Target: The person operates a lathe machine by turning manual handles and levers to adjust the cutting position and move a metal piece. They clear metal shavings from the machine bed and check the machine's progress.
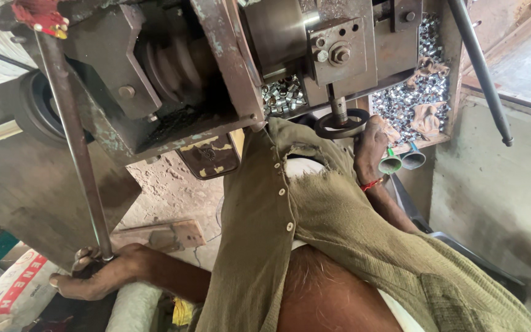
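The left hand (102,270) grips the long steel lever (72,141), fingers closed around its lower end. The right hand (371,144) rests against the black handwheel (341,125); whether its fingers are closed cannot be told. Shiny metal rings (422,86) crowd the tray beside it.

white sack (13,294) | red lettering | bottom-left, lying slanted

**Worn olive shirt, red thread at the wrist**

The person wears a loose olive-green shirt (339,221) of coarse weave, fastened down the front by a row of small pale buttons (282,192). The cloth is frayed and torn open near the chest, a ragged hole (305,165) showing white fabric beneath. The shirt hangs unbuttoned at its lower end, with a strip of white garment (394,310) at the waist. A red thread band (371,184) circles one wrist. Both forearms are bare, without sleeves.
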